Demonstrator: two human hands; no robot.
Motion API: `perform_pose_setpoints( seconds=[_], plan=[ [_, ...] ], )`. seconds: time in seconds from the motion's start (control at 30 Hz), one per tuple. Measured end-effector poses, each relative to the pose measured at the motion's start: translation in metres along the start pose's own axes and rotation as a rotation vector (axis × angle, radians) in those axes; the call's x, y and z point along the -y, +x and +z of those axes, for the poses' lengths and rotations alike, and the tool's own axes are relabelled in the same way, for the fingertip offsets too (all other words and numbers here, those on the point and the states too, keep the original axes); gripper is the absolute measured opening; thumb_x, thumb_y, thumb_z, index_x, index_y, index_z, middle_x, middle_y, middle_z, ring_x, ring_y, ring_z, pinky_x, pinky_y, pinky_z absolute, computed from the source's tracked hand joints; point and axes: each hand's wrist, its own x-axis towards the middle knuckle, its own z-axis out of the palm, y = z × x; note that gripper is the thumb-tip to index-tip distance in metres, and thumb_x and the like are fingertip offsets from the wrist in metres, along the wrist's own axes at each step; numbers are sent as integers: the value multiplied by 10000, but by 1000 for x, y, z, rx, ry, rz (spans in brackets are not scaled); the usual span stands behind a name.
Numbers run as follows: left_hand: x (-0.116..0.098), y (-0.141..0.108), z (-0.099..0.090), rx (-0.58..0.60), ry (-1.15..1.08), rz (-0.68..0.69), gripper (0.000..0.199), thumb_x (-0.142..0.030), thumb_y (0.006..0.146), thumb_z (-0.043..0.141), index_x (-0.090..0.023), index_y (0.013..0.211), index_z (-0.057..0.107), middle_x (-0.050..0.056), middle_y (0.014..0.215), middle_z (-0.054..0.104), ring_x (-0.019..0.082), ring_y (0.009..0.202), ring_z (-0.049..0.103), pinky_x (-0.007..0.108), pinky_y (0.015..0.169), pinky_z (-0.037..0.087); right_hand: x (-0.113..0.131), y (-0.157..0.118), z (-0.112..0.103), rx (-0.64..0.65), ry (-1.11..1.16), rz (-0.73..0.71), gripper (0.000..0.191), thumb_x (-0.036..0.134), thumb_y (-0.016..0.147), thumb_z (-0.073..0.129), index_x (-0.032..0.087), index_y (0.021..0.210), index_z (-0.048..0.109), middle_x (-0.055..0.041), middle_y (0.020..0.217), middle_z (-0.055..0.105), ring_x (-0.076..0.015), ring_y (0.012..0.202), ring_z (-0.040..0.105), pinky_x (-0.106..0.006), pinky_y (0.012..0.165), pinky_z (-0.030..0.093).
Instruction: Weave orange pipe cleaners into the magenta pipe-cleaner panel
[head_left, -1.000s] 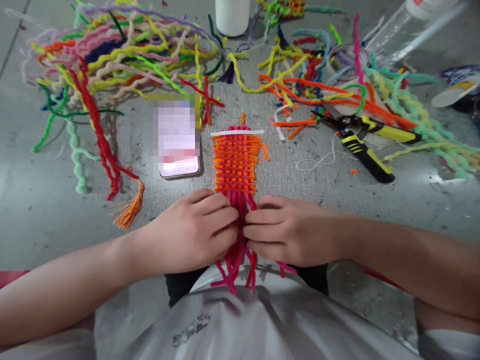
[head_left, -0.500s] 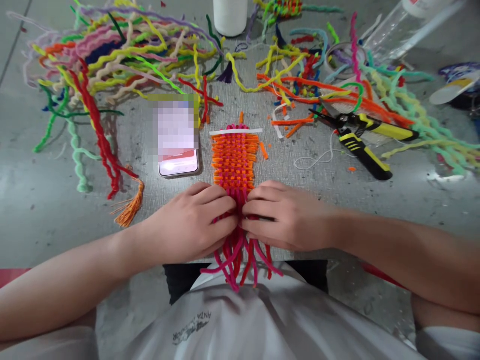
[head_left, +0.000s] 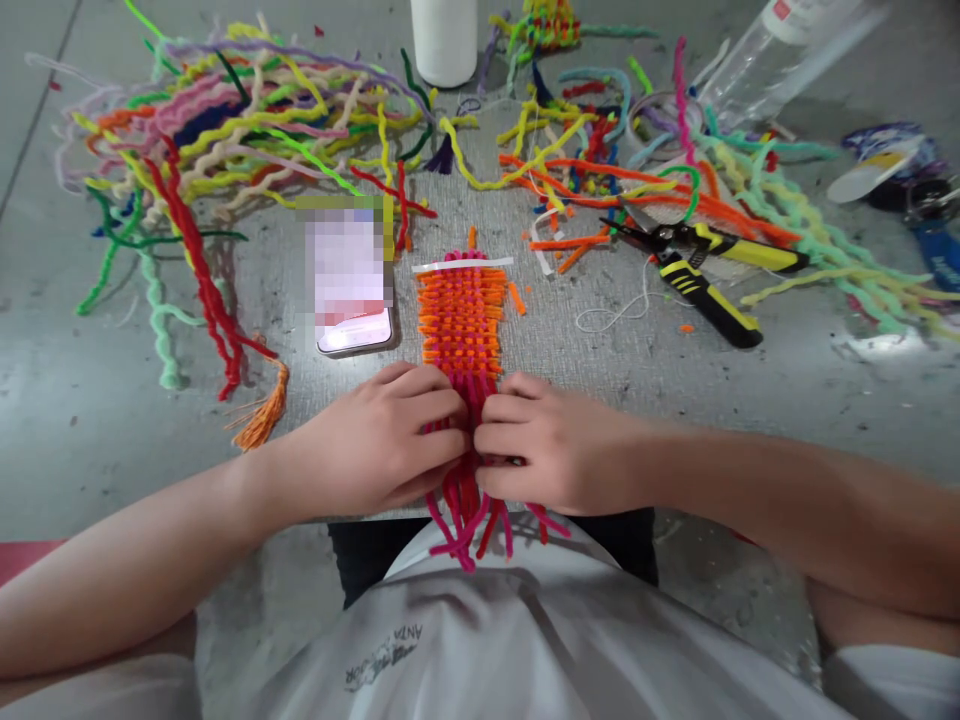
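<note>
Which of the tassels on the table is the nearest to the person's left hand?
The orange tassel, by the tips of the red strands; the purple tassel lies farther from the left hand, beyond the phone.

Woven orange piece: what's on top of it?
White strip across the woven piece, far end. Left hand and right hand over its loose strands; covered stretches can't be seen.

orange rows dashed with magenta on my oblong woven fuzzy-stem strip [head_left: 460,320], magenta and red on my long loose fuzzy stems [head_left: 472,388], yellow stripes on black-handled metal cutters [head_left: 709,300]
</note>
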Motion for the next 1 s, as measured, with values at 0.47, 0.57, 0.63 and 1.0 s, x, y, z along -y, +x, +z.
perform_pose_setpoints(
  seconds=[0.47,0.57,0.63,1.0],
  plan=[
    [-3,2,1,-3,1,-12,201,-243,1065,578,-162,1188,714,125,1281,739,284,1142,679,459,978,563,15,7,-2,-121,41,-188,360,97,1008,562,204,673,641,-3,746,618,-192,714,463,-360,669,356],
    [-3,2,1,-10,4,-10,178,-234,1055,593,-158,1164,712,129,1271,743,286,1138,691,461,973,570,15,8,-2,-125,51,-185,385,80,1006,537,210,655,625,0,714,587,-191,699,448,-358,659,353],
    [-3,2,1,-14,5,-10,174,-225,1049,596,-154,1156,713,135,1265,742,292,1133,695,468,968,575,15,9,-1,-131,57,-175,373,72,999,538,210,665,631,-1,718,593,-189,701,458,-352,660,373],
    [-4,2,1,7,25,-17,263,-274,1071,568,-187,1263,725,124,1295,744,293,1142,693,467,960,574,20,13,-2,-195,61,-276,350,103,1001,570,193,674,655,-5,725,628,-179,659,522,-347,572,346]
  ],
)
